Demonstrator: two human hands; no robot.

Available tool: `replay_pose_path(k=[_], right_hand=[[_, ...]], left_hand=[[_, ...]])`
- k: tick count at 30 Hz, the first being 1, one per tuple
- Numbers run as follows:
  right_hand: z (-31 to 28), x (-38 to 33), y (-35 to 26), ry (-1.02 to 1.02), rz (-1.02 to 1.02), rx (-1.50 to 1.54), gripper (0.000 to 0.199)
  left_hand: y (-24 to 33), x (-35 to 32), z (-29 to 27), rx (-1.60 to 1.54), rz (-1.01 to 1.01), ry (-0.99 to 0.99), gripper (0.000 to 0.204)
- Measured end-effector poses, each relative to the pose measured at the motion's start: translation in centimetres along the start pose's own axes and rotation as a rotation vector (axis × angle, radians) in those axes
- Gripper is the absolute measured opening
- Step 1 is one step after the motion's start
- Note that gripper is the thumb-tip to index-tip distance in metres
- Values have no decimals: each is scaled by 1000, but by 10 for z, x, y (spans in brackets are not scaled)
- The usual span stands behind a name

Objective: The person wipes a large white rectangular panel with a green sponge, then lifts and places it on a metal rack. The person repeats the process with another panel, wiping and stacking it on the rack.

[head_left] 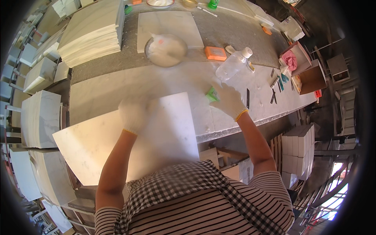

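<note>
A white marble tile (pixel 168 129) with faint grey veins lies tilted in front of me, its near part overhanging the table edge toward my checked apron. On its upper part rests my left hand (pixel 133 113), in a white knit glove, its fingers smeared by motion. To the right of the tile, my gloved right hand (pixel 229 100) is low over the table, closed about a small green block (pixel 212 94) that shows beside its thumb. Just beyond that hand a clear plastic bottle (pixel 232 68) with a white cap leans over the tabletop.
A round metal dish (pixel 166 50) of whitish material sits on another slab (pixel 170 23) beyond the tile. An orange block (pixel 215 53) lies near the bottle. Stacked tiles (pixel 92 33) stand back left. At right are black-handled tools (pixel 273 97) and an open cardboard box (pixel 313 76).
</note>
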State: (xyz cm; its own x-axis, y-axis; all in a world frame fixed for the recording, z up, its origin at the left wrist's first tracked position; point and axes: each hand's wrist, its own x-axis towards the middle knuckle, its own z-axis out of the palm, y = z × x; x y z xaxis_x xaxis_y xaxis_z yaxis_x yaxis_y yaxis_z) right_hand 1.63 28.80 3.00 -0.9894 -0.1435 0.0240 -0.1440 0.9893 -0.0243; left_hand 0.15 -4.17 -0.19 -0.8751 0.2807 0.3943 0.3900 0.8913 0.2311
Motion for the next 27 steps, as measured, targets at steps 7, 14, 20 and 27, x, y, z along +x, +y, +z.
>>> replay_pose_path(k=[7, 14, 20, 27], right_hand=[[-25, 11, -4, -175, 39, 757, 45], [-10, 89, -50, -302, -525, 793, 31], [-15, 119, -55, -424, -658, 430, 25], [-18, 110, -64, -387, -559, 654, 32]], left_hand=[[2, 1, 1, -9, 19, 61, 26], [2, 1, 4, -11, 6, 87, 30], [-3, 1, 7, -4, 24, 79, 30], [0, 2, 7, -39, 14, 99, 33]])
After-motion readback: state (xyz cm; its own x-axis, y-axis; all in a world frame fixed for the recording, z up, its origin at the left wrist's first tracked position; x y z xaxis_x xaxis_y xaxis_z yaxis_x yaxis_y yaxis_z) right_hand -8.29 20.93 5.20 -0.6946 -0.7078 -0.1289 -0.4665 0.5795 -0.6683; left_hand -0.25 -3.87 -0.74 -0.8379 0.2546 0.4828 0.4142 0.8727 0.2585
